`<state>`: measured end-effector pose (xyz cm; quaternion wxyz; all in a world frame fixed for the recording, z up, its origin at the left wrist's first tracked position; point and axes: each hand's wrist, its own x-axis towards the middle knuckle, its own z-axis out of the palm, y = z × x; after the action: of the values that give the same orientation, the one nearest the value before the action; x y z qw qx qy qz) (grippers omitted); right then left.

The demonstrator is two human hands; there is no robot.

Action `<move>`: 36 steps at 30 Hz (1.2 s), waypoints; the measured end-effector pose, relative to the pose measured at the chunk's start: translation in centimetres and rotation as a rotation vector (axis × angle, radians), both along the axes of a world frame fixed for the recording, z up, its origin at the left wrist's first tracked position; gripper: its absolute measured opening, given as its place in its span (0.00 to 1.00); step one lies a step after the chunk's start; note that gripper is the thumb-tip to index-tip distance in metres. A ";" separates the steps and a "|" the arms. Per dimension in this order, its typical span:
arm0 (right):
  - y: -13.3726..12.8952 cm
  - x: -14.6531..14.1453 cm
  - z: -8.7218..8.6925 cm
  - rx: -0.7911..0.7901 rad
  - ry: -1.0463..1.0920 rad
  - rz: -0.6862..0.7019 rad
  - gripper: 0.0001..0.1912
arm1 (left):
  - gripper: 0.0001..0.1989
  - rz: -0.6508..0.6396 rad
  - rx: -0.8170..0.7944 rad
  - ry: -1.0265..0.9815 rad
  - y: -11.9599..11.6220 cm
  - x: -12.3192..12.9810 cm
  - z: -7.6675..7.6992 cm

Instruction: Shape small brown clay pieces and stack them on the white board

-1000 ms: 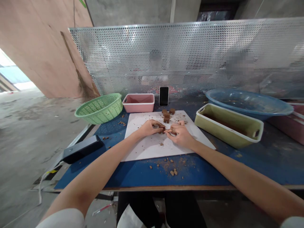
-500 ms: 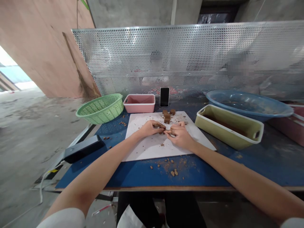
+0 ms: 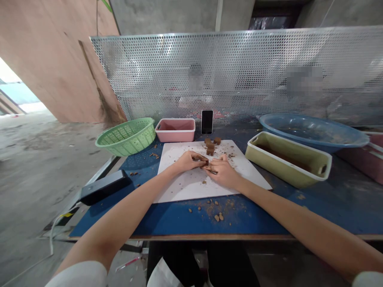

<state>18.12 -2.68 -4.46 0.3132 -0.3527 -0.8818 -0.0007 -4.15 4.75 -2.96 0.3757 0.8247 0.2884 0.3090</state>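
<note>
Over the middle of a white board [image 3: 176, 191], my left hand [image 3: 189, 161] is closed around a small brown clay piece [image 3: 206, 162], which its fingers mostly cover. My right hand [image 3: 222, 171] meets it from the other side, its fingertips pressed on the same piece. The exact shape of the piece is hidden. Just beyond the hands stand several small brown clay shapes [image 3: 210, 149], blocky with short legs. Clay crumbs [image 3: 204, 182] are scattered on the board around both hands.
A green basket [image 3: 128, 137] and a pink bin [image 3: 176, 135] stand at the back left, beside an upright phone [image 3: 207, 122]. At right are an olive bin [image 3: 287, 163] and a blue basin [image 3: 314, 131]. A dark box [image 3: 104, 187] lies left. Perforated metal screen [image 3: 233, 75] behind.
My right hand has shifted slightly left, and its fingers have closed in from a raised pinch to lie against the clay piece. My left hand has hardly moved.
</note>
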 end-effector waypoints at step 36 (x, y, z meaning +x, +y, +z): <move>1.5 3.1 0.8 0.060 0.098 -0.133 0.15 | 0.26 -0.023 -0.084 -0.098 -0.3 0.0 0.1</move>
<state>21.20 -1.19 -3.64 0.3655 -0.4008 -0.8396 -0.0306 -4.13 4.41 -2.82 0.4270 0.7955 0.2729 0.3322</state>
